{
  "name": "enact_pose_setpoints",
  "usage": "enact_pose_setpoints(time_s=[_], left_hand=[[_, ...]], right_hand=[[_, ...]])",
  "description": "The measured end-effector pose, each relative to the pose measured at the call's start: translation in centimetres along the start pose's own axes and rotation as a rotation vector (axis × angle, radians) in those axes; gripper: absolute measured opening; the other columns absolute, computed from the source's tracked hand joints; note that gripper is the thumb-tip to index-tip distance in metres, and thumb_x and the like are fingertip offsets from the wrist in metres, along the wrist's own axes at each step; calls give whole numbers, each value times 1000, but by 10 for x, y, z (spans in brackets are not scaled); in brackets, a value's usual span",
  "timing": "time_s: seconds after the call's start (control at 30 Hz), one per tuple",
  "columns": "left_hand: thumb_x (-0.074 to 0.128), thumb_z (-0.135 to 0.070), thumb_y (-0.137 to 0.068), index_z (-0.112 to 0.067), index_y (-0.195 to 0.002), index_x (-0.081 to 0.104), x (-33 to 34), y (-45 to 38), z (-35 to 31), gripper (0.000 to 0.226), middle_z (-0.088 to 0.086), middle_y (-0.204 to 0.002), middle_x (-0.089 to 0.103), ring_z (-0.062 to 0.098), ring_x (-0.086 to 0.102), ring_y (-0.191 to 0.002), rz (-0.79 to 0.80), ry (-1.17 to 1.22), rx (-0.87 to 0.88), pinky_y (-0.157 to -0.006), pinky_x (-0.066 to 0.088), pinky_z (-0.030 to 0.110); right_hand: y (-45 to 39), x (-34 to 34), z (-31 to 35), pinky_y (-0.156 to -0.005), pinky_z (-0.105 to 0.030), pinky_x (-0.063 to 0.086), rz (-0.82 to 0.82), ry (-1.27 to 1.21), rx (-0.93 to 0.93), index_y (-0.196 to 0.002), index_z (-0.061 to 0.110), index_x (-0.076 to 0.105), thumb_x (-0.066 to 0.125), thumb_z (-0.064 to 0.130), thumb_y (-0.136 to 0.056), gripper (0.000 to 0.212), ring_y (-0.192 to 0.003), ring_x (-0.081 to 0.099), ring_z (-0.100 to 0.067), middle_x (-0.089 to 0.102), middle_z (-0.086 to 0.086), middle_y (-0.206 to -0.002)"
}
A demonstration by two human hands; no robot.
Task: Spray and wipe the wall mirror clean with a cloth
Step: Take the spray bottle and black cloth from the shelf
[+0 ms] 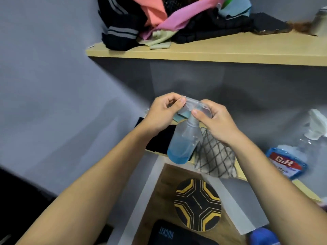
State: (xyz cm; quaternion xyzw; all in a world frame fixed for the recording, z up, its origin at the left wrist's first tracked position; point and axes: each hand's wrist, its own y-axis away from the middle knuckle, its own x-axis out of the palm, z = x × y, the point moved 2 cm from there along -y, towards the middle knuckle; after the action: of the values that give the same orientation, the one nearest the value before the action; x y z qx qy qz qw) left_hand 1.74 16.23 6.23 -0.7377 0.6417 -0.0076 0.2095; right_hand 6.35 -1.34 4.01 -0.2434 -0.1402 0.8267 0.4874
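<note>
Both forearms reach up from the bottom of the head view to a clear spray bottle [184,140] held between the hands. Left hand [162,114] has its fingers curled, thumb and forefinger pinching the near end of the bottle's clear cap [192,104]. Right hand [215,122] curls round the other end of the cap, its thumb pressed on the neck just below.

Blue liquid fills only the lower part of the bottle; the rest looks empty. A checked cloth [215,156] hangs below the right fingers, apparently trapped under that palm, though the grip is hidden.

No mirror shows here, so the step in hand seems to be preparation: freeing or setting the sprayer. Next the nozzle must be turned toward the glass and a finger brought to the trigger.

Beyond the fingers, a shelf [212,53] carries heaped clothes [159,20]. Right of them lies a plastic pack marked "Gift" [286,163].
</note>
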Motion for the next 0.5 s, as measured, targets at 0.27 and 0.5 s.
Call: enact_pose_setpoints(time_s=[0.27,0.5], left_hand=[[53,-14,-108,-11,-98,66,-23,6,14,17,-12,-77,69,3,62,-72,-66,166,-59,-72,50,21],[51,-34,-109,-18,-93,68,-44,-5,93,28,-2,-92,70,8,65,-87,-402,133,-355,-80,52,22]], right_hand=[[-10,41,-20,-95,-43,55,-9,-304,166,-106,26,72,84,34,-77,33,-101,69,-20,74,2,-107],[-4,57,-41,-82,-16,50,10,-112,222,-101,21,72,75,21,-88,13,-92,64,4,71,15,-93]])
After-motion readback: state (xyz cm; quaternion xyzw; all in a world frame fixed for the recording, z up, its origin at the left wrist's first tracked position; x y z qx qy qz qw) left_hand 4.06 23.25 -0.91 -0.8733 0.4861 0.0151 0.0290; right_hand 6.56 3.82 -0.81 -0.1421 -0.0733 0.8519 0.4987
